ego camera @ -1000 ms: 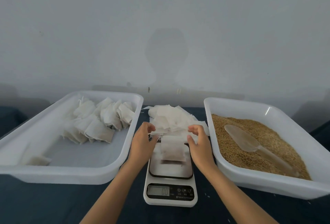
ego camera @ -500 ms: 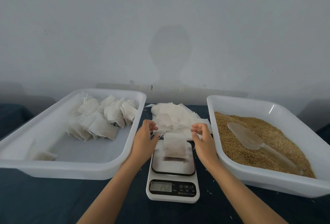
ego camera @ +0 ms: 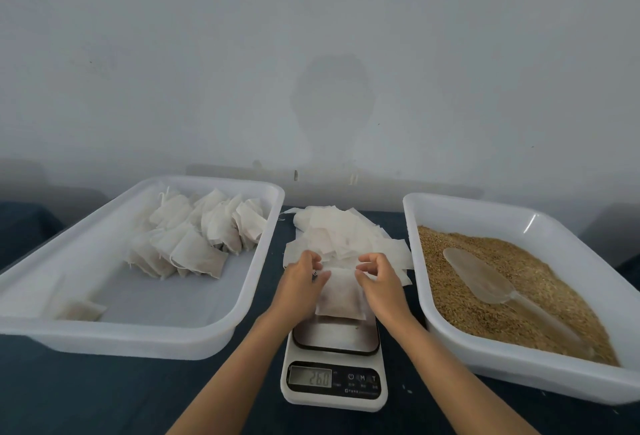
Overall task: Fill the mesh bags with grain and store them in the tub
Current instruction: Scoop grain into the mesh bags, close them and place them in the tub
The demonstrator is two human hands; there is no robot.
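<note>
- A small filled mesh bag (ego camera: pixel 341 296) sits on the scale (ego camera: pixel 335 358), between the two hands; the scale screen (ego camera: pixel 310 376) shows 260
- The left hand (ego camera: pixel 302 280) touches the bag's left top corner; its fingers are curled, and it looks like it pinches the bag there
- The right hand (ego camera: pixel 380 278) is at the bag's right top corner with curled fingers; I cannot tell if it holds the bag
- The left tub (ego camera: pixel 166 341) has many filled bags (ego camera: pixel 197 233) in it
- The right tub (ego camera: pixel 519 375) holds the brown grain (ego camera: pixel 478 306), with a clear scoop (ego camera: pixel 485 278) lying on top
- A pile of flat empty bags (ego camera: pixel 343 233) lies just behind the scale
</note>
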